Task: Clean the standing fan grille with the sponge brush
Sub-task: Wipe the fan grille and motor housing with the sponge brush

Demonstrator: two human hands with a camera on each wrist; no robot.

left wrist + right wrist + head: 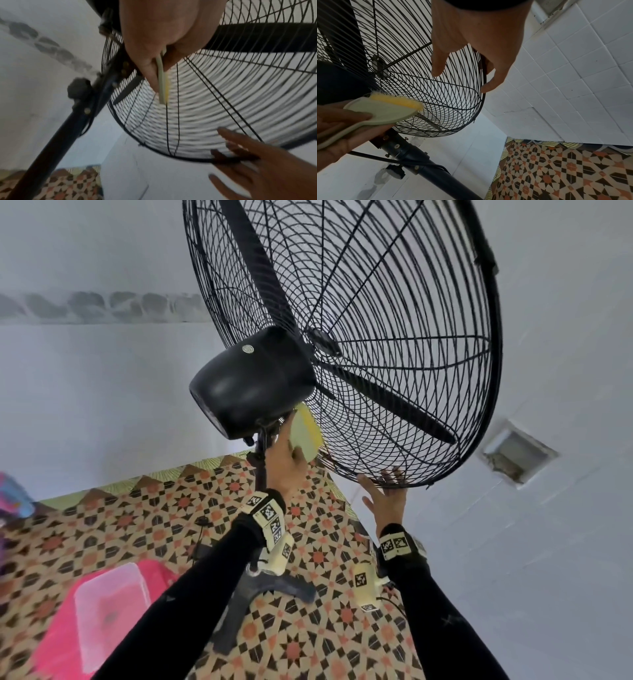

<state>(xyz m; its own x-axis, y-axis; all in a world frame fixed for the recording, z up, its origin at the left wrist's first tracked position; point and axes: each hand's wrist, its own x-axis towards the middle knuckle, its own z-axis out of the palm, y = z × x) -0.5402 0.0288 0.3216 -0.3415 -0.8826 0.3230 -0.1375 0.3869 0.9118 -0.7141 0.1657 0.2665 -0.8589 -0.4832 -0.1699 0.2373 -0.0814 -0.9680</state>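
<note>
A black standing fan fills the head view, its wire grille [394,320] tilted and its motor housing [246,381] facing me. My left hand [282,463] grips a pale green sponge brush [305,436] with a yellow sponge. The sponge [397,101] lies against the rear grille [419,88] just below the motor. In the left wrist view the brush [162,86] shows edge-on, pinched between thumb and fingers. My right hand [387,494] reaches up to the bottom rim, and its fingers [231,155] hook round the rim wire while one finger [436,65] stays straight.
The fan's black pole [423,162] with its cable runs down to a grey base [274,580] on the patterned tile floor. A pink bin with a clear lid [109,611] sits at lower left. A white tiled wall with a recess [517,453] stands close on the right.
</note>
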